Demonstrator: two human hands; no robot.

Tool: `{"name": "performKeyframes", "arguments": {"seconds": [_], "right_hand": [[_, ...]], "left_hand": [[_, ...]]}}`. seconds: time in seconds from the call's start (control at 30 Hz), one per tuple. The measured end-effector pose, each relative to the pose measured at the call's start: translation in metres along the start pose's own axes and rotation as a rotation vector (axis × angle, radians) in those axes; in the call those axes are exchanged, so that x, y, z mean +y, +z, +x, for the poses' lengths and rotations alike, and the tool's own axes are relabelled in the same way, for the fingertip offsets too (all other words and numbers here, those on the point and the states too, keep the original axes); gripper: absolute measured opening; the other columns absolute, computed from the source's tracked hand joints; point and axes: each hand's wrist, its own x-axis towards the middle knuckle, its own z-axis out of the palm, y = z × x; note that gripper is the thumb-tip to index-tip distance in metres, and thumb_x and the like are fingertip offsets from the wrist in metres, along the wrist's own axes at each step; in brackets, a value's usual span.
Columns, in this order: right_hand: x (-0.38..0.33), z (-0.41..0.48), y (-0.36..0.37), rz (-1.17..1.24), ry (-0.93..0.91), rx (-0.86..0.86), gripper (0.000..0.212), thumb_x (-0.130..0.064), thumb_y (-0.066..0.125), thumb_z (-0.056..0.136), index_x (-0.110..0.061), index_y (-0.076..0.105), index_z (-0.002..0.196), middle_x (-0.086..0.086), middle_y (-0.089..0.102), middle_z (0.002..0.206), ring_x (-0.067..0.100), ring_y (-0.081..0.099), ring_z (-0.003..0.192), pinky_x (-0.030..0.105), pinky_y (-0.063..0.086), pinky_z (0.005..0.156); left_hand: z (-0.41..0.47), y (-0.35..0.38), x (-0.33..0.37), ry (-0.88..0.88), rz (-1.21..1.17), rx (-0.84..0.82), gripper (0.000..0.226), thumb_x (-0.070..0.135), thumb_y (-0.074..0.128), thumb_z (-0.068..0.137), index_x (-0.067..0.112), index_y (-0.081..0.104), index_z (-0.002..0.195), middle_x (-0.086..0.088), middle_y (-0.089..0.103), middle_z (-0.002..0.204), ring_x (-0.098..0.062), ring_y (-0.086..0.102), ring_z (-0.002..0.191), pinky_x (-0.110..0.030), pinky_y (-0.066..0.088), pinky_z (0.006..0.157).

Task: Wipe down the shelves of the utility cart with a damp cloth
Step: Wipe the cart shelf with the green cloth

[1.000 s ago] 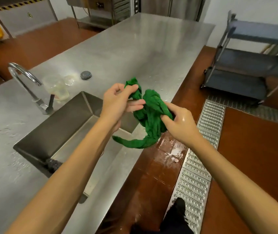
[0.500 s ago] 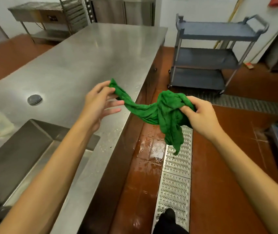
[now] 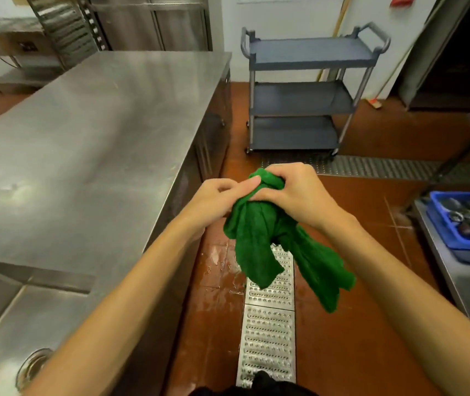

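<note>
A green cloth (image 3: 259,238) hangs bunched in mid-air over the floor, in front of me. My left hand (image 3: 216,201) pinches its top edge from the left. My right hand (image 3: 291,192) grips the top of the bunch from the right, fingers curled over it. Both hands sit close together, touching at the cloth. The grey utility cart (image 3: 308,98) with three shelves stands against the far wall, well beyond my hands. Its shelves show nothing on them.
A long steel counter (image 3: 99,132) runs along my left, with a sink basin (image 3: 5,324) at its near end. A metal floor drain grate (image 3: 268,332) lies below the cloth on the wet red floor. A blue tub (image 3: 468,221) of items sits on a steel table at right.
The cloth was stretched between my separated hands; now the hands have come together and it is bunched between them. My view has turned toward the cart, which is nearer and centred.
</note>
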Motion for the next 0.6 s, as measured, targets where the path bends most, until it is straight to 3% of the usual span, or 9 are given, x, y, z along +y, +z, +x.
{"name": "performKeyframes", "arguments": {"seconds": [0.1, 0.23, 0.3, 0.37, 0.47, 0.6], "right_hand": [[0.021, 0.003, -0.021, -0.060, 0.055, -0.020, 0.040, -0.048, 0.085, 0.065, -0.024, 0.073, 0.094, -0.010, 0.071, 0.084, 0.004, 0.064, 0.080, 0.028, 0.050, 0.072], [0.048, 0.008, -0.042, -0.078, 0.134, -0.053, 0.046, -0.048, 0.090, 0.055, -0.033, 0.062, 0.088, -0.015, 0.066, 0.081, -0.003, 0.060, 0.076, 0.019, 0.041, 0.061], [0.060, 0.015, -0.049, -0.107, 0.144, -0.079, 0.049, -0.040, 0.091, 0.058, -0.031, 0.061, 0.096, -0.015, 0.065, 0.089, 0.002, 0.061, 0.083, 0.019, 0.044, 0.065], [0.071, 0.025, -0.054, -0.134, 0.149, -0.084, 0.048, -0.028, 0.089, 0.065, -0.024, 0.062, 0.105, -0.010, 0.065, 0.099, 0.010, 0.061, 0.092, 0.024, 0.047, 0.073], [0.088, 0.047, -0.062, -0.175, 0.152, -0.060, 0.048, -0.018, 0.086, 0.068, -0.021, 0.063, 0.111, -0.005, 0.065, 0.105, 0.015, 0.060, 0.099, 0.027, 0.045, 0.082], [0.108, 0.087, -0.066, -0.260, 0.153, 0.015, 0.048, -0.023, 0.090, 0.061, -0.025, 0.066, 0.103, -0.004, 0.063, 0.101, 0.018, 0.058, 0.097, 0.032, 0.046, 0.085]], "left_hand": [[0.026, 0.012, 0.006, -0.008, -0.023, -0.087, 0.054, 0.056, 0.083, 0.069, 0.006, 0.071, 0.086, -0.010, 0.072, 0.084, -0.018, 0.068, 0.079, -0.033, 0.052, 0.072], [0.063, 0.024, 0.015, -0.062, -0.235, -0.144, 0.047, 0.018, 0.090, 0.060, 0.010, 0.065, 0.098, -0.011, 0.070, 0.093, -0.025, 0.069, 0.087, -0.033, 0.054, 0.074], [0.083, 0.028, 0.018, -0.158, -0.360, -0.150, 0.058, 0.015, 0.091, 0.057, 0.011, 0.064, 0.108, -0.013, 0.070, 0.111, -0.026, 0.069, 0.101, -0.036, 0.057, 0.079], [0.104, 0.029, 0.021, -0.265, -0.414, -0.193, 0.062, 0.030, 0.091, 0.060, 0.011, 0.067, 0.114, -0.008, 0.070, 0.121, -0.022, 0.069, 0.109, -0.035, 0.060, 0.080], [0.139, 0.025, 0.020, -0.406, -0.428, -0.199, 0.059, 0.046, 0.083, 0.068, 0.013, 0.070, 0.115, -0.006, 0.074, 0.110, -0.018, 0.075, 0.092, -0.033, 0.060, 0.068], [0.189, 0.012, 0.017, -0.277, -0.070, -0.282, 0.013, 0.021, 0.068, 0.093, 0.010, 0.073, 0.097, -0.005, 0.067, 0.079, -0.007, 0.066, 0.061, -0.022, 0.052, 0.053]]}}
